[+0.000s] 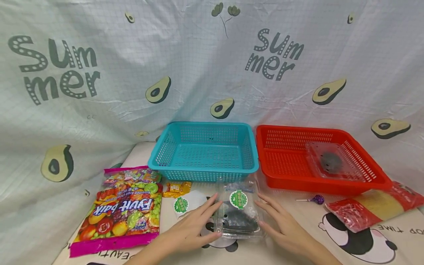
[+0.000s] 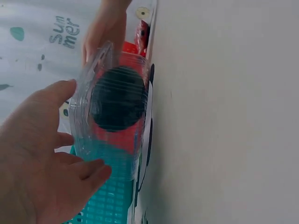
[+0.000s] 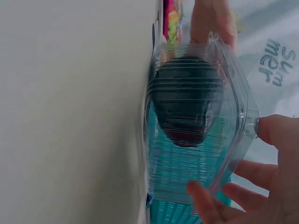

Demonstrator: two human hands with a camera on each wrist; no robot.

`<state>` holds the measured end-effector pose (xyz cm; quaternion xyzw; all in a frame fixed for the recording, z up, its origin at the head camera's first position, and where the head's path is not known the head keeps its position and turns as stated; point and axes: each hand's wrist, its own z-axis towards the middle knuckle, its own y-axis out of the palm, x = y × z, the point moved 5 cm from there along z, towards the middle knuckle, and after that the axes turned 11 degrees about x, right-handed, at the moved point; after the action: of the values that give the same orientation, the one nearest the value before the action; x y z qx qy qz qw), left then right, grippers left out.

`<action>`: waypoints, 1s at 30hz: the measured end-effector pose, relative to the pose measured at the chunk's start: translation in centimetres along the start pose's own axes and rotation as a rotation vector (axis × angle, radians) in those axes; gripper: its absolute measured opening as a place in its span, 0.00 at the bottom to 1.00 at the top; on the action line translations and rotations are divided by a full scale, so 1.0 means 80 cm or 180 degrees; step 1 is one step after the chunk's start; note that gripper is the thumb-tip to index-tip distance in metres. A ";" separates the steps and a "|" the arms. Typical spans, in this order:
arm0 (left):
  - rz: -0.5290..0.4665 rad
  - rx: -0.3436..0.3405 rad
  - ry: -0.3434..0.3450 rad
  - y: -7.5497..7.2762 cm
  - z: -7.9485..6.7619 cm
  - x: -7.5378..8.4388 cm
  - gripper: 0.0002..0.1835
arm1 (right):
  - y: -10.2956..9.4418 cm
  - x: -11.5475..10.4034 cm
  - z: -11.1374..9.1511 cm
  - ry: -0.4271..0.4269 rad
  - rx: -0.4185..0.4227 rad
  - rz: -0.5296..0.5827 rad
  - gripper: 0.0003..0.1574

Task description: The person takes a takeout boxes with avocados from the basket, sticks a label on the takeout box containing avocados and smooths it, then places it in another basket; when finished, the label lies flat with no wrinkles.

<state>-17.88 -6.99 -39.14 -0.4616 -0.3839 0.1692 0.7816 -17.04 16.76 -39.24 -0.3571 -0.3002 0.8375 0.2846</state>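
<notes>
A clear plastic clamshell box (image 1: 239, 217) with a green round label lies near the front middle, its lid down. Through its wall shows a dark, rounded thing (image 3: 187, 95), its kind unclear. My left hand (image 1: 190, 230) is at the box's left side, fingers spread; in the left wrist view, its fingertips (image 2: 69, 86) are by the rim. On the opposite side, my right hand (image 1: 286, 230) has loosely extended fingers, one fingertip (image 3: 266, 126) touching the box's edge in the right wrist view. Neither hand is curled round the box.
Behind stand a turquoise basket (image 1: 203, 175) and a red basket (image 1: 281, 182), the red one holding another clear box (image 1: 351, 167). Leftward lie a candy bag (image 1: 124, 209), an orange packet (image 1: 177, 188) and a white labelled packet (image 1: 197, 200); rightward, a lollipop (image 1: 318, 199) and a red-yellow packet (image 1: 371, 206).
</notes>
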 end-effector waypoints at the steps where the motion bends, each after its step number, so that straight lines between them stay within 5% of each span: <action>1: -0.0099 -0.0018 -0.0045 0.002 -0.002 -0.001 0.38 | 0.000 0.000 -0.001 0.0027 0.0018 0.0053 0.32; 7: -0.0206 0.0010 -0.0101 0.001 -0.008 0.009 0.37 | -0.001 -0.010 -0.001 0.0053 0.0038 0.0284 0.31; 14: -0.0287 -0.0027 -0.0192 -0.028 -0.027 0.032 0.33 | -0.018 -0.044 -0.002 -0.0153 0.0037 0.0447 0.33; 17: -0.0270 0.0308 0.0031 -0.054 -0.036 0.040 0.30 | -0.026 -0.062 0.008 -0.0292 0.0066 0.0533 0.34; 22: -0.0181 0.0910 0.0078 -0.100 -0.041 0.041 0.28 | -0.036 -0.091 0.043 -0.0584 0.0219 0.0666 0.34; 30: 0.0060 0.1602 0.0254 -0.154 -0.009 0.010 0.27 | -0.018 -0.097 0.131 -0.0591 0.0378 0.0729 0.30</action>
<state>-17.92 -13.27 -28.53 -0.2624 -0.2943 0.2484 0.8848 -20.22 9.24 -28.98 -0.2926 -0.2324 0.9101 0.1789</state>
